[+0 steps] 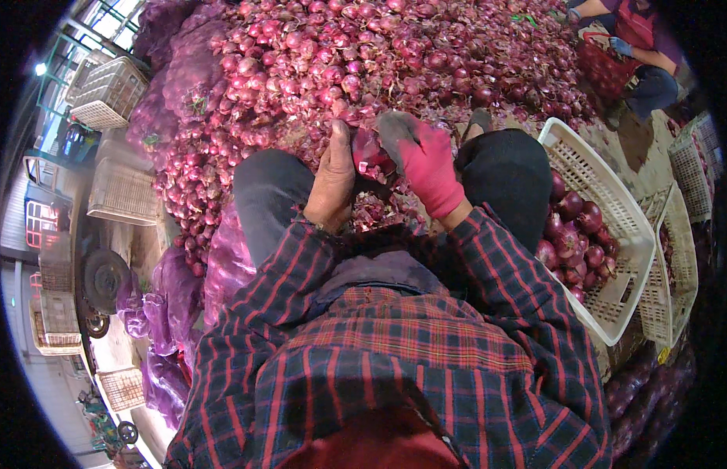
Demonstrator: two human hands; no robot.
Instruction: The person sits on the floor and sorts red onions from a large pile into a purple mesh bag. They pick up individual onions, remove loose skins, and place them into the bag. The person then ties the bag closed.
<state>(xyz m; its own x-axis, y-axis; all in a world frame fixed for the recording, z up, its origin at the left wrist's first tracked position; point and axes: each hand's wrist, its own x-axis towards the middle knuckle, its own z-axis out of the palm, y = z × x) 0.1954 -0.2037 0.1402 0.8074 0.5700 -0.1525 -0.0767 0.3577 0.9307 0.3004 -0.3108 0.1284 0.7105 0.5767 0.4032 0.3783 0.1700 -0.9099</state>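
A dark red onion (pixel 366 148) is held between my two hands, above the gap between my knees. My bare left hand (pixel 333 176) is against its left side, thumb pointing up; the fingers beneath are hidden. On the onion's right side, my right hand (pixel 425 164) curls its fingers in a pink glove with grey fingertips. A small white patch shows at the onion's lower edge. Loose onion skins (pixel 381 211) lie below my hands. Beyond them spreads a large heap of red onions (pixel 352 53).
At my right stands a white plastic crate (pixel 627 234) holding red onions (pixel 577 234), with another crate (pixel 683 275) beside it. Purple mesh sacks (pixel 190 88) and a purple bag (pixel 228 264) are on the left. A person (pixel 639 47) wearing blue gloves sits at the upper right.
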